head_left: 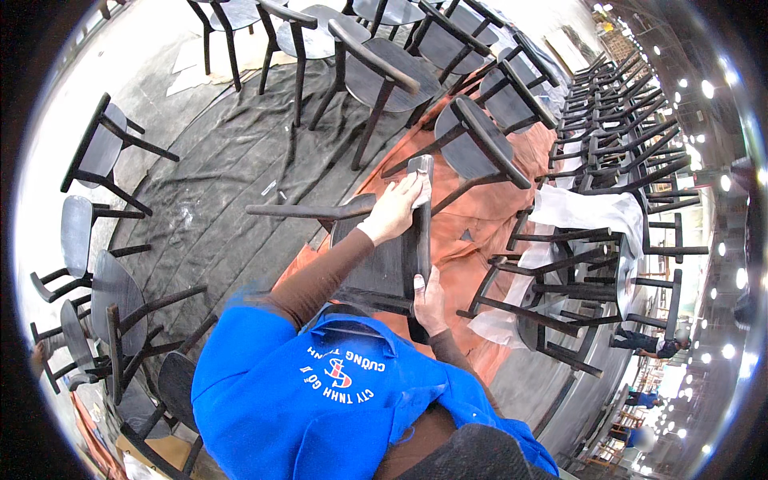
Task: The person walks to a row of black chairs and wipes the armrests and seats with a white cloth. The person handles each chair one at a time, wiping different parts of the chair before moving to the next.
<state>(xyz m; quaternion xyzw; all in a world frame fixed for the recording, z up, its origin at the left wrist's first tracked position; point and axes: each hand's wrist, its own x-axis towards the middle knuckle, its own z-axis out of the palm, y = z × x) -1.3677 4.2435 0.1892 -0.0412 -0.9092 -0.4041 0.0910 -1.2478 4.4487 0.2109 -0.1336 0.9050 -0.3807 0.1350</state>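
A dark wooden chair lies tipped in front of me, its long back rail running away from my body. Near the rail's far end, my left hand is closed over a small pale piece that looks like cloth or paper and presses it on the wood. Closer to me, my right hand grips the near part of the same rail, thumb on one side and the other fingers partly hidden. A chair leg points out to the left.
Several dark chairs stand ahead, one chair just beyond my left hand. More chairs are at the left. Stacked chairs and white wrapping line the right. Black sheeting and orange sheeting cover the floor. People are far right.
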